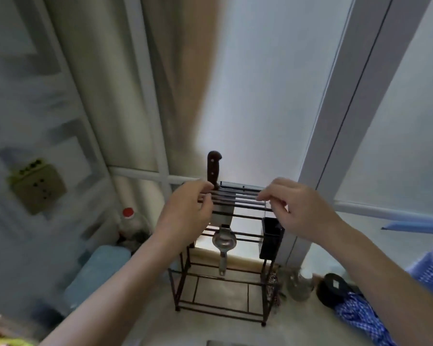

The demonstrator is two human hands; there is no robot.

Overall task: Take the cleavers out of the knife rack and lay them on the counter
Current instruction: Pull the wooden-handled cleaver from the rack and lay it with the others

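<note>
I am reaching both hands to the dark metal wire knife rack (231,243) — my left hand (185,216), fingers curled loosely, beside the brown-handled steel cleaver (213,171), probably to draw it out; my right hand (295,208), fingers half-bent, gripping nothing.

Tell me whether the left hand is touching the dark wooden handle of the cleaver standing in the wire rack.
Cannot tell. In the head view, the left hand's fingertips overlap the base of the dark wooden cleaver handle, but motion blur hides any contact or gap.
</note>
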